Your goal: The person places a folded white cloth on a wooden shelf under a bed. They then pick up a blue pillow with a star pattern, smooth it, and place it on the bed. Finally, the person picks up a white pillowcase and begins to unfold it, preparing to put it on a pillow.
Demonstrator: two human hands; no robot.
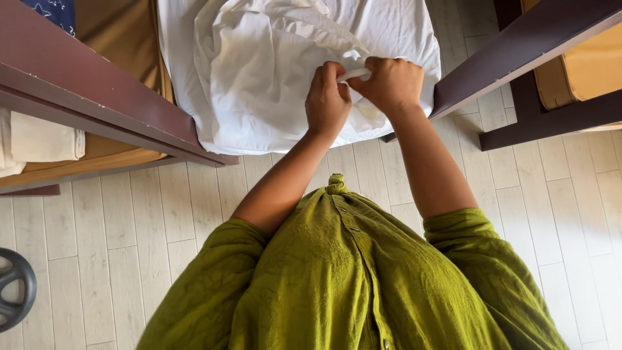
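Seen from the head camera, a person in an olive-green tunic (350, 279) stands on pale plank flooring (123, 240) and works at a crumpled white sheet (259, 71) that lies heaped on a mattress between two dark-brown bed frames. The left hand (327, 100) is clenched around a twisted strip of the white sheet, fingers curled and knuckles up. The right hand (391, 83), just beside it and nearly touching, grips the same strip, which shows as a short white band stretched between the two fists. Both forearms reach forward from the rolled green sleeves. The sheet's lower edge hangs over the foot of the mattress, close above the floor. At left, the dark-brown bed rail (97, 107) runs diagonally, with a tan mattress (123, 32) and folded white linen (42, 139) below it. At right, a second dark frame (518, 52) holds another tan cushion (583, 65). A black wheel-like object (14, 288) sits at the left edge.
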